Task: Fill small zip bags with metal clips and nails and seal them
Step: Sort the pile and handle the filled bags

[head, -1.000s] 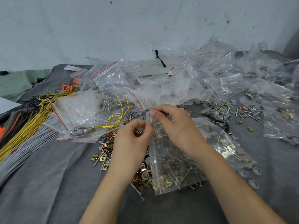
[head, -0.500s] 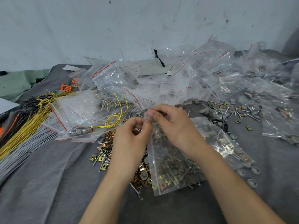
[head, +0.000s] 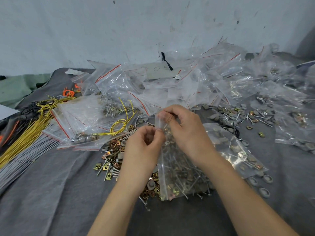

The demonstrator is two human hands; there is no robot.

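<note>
centre of frame: left hand (head: pixel 144 147) and right hand (head: pixel 185 126), fingers curled, pinch the mouth of a crinkled clear zip bag (head: pixel 180 174) of thin nails and brassy folded clips, its base resting on the grey cloth surface (head: pixel 51 193).

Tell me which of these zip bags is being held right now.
The bag of nails and clips nearest you: left hand and right hand both pinch its top edge. The other bags lie unheld on the cloth.
</note>
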